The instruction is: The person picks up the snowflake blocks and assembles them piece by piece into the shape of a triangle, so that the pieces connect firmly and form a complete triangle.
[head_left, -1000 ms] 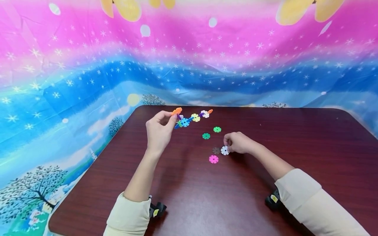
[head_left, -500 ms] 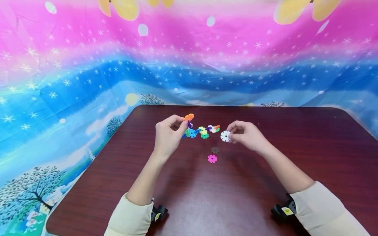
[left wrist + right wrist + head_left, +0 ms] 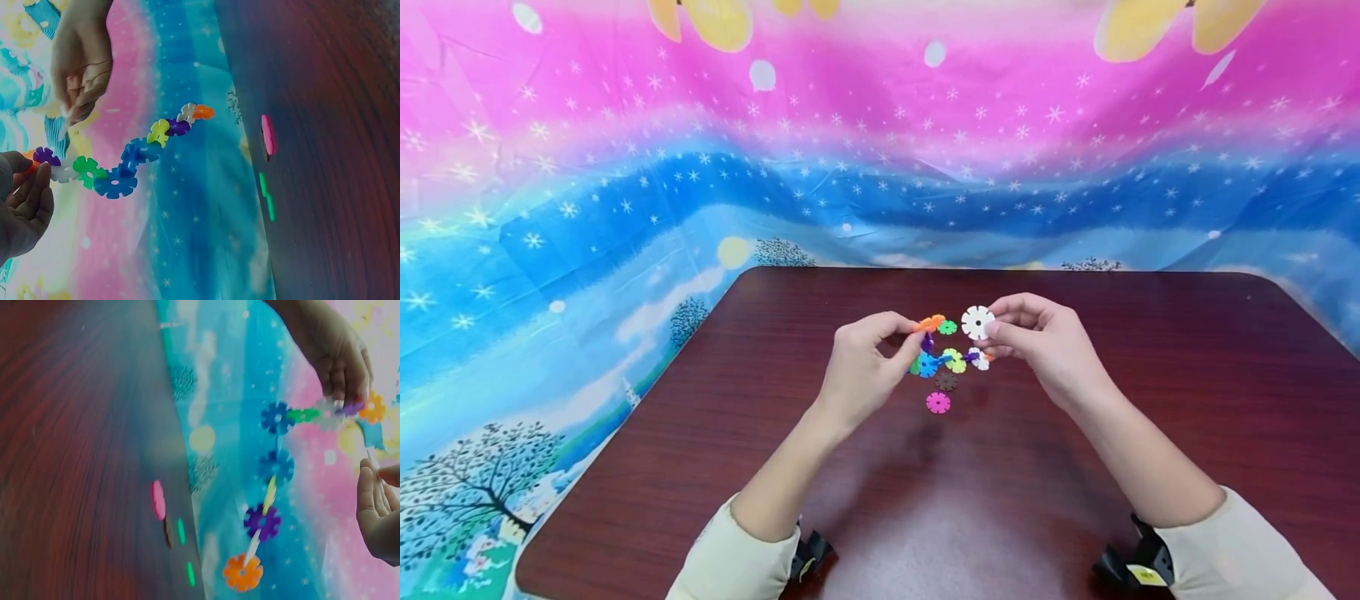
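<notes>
My left hand (image 3: 872,367) pinches the orange end disc (image 3: 931,323) of a linked chain of notched plastic discs, raised above the table. From there the chain (image 3: 115,182) hangs in a zigzag of purple, white, green, blue, yellow, purple and white discs, ending in another orange disc (image 3: 242,572). Between thumb and fingers, my right hand (image 3: 1048,350) holds a loose white snowflake disc (image 3: 977,323), its face toward the head camera. That white disc is close to the held orange one, with a small gap between them in the head view.
On the dark wood table (image 3: 880,517) lie a pink disc (image 3: 937,403), a brown disc (image 3: 946,382) and a bright green disc (image 3: 948,327). A second green disc (image 3: 190,574) shows in the right wrist view. A printed cloth (image 3: 880,167) hangs behind the table.
My right hand has picked the white disc off the table and raised it. My left hand has carried the chain rightward and nearer, so the two hands are now close together.
</notes>
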### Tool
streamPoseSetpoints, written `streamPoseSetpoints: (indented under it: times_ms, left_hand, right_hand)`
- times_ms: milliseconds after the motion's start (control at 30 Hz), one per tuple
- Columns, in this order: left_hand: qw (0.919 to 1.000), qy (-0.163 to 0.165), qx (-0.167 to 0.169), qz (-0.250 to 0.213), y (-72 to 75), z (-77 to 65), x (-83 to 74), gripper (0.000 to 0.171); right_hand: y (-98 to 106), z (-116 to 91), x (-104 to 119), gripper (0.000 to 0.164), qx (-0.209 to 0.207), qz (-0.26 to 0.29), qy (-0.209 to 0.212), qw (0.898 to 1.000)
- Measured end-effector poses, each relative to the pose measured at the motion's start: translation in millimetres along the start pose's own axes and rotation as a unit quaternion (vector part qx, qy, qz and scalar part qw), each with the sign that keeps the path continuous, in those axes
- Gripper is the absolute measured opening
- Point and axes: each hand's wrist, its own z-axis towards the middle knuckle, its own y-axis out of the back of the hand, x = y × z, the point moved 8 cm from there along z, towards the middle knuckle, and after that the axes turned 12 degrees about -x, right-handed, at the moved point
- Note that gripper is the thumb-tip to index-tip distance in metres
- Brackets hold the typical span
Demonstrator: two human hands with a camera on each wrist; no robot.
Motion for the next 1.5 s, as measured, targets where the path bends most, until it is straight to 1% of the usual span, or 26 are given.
streamPoseSetpoints:
  times_ms: [100, 167, 233, 400, 500, 667, 767, 833, 967, 1167, 1300, 1367, 1433, 1500]
  left_hand:
    - [0.9997, -0.025, 0.008, 0.004, -3.7, -1.6, -5.2, 0.005]
    - [0.9992, -0.038, 0.012, 0.009, -5.4, -2.5, -7.7, 0.005]
    - [0.9987, -0.048, 0.015, 0.011, -7.2, -3.4, -9.2, 0.005]
    - [0.9981, -0.058, 0.018, 0.009, -9.9, -4.0, -11.0, 0.007]
    - [0.9979, -0.059, 0.02, 0.021, -10.7, -4.7, -10.5, 0.009]
    - [0.9984, -0.036, 0.03, 0.033, -12.1, -6.9, -5.9, 0.011]
    - [0.9985, -0.021, 0.04, 0.032, -12.6, -7.7, -4.6, 0.01]
    - [0.9981, -0.02, 0.05, 0.031, -13.5, -8.5, -5.3, 0.01]
    - [0.9974, -0.024, 0.062, 0.028, -15.1, -10.2, -7.0, 0.008]
    - [0.997, -0.037, 0.058, 0.034, -15.1, -10.4, -8.6, 0.008]
    - [0.9967, -0.041, 0.058, 0.041, -15.3, -10.4, -8.0, 0.01]
    - [0.9965, -0.041, 0.06, 0.042, -15.9, -10.2, -6.9, 0.01]
    - [0.9962, -0.041, 0.063, 0.043, -16.9, -10.2, -5.5, 0.011]
    - [0.9958, -0.039, 0.068, 0.047, -18.0, -10.4, -3.7, 0.011]
  right_hand:
    - [-2.7, -4.2, 4.3, 0.012, 0.0, 0.061, -0.019, 0.998]
    - [-5.0, -6.6, 6.4, 0.011, 0.005, 0.081, -0.028, 0.996]
    - [-7.1, -8.3, 7.9, 0.011, 0.007, 0.086, -0.035, 0.996]
    - [-10.1, -10.8, 8.4, 0.011, 0.007, 0.076, -0.044, 0.996]
    - [-10.4, -10.9, 7.5, 0.01, 0.004, 0.069, -0.049, 0.996]
    - [-9.4, -10.9, 4.3, 0.008, 0.009, 0.047, -0.065, 0.997]
    - [-9.2, -10.7, 3.5, 0.008, 0.026, 0.023, -0.073, 0.997]
    - [-9.1, -10.9, 3.0, 0.009, 0.036, 0.005, -0.077, 0.996]
    - [-10.0, -11.9, 3.1, 0.012, 0.047, -0.017, -0.078, 0.996]
    - [-11.9, -10.8, 1.7, 0.01, 0.045, -0.011, -0.082, 0.996]
    - [-13.0, -8.7, -2.1, 0.01, 0.044, -0.001, -0.091, 0.995]
    - [-13.2, -7.7, -3.6, 0.01, 0.043, -0.005, -0.092, 0.995]
    - [-13.7, -6.7, -5.2, 0.014, 0.042, -0.015, -0.091, 0.995]
    - [-14.1, -6.3, -6.1, 0.022, 0.043, -0.03, -0.089, 0.995]
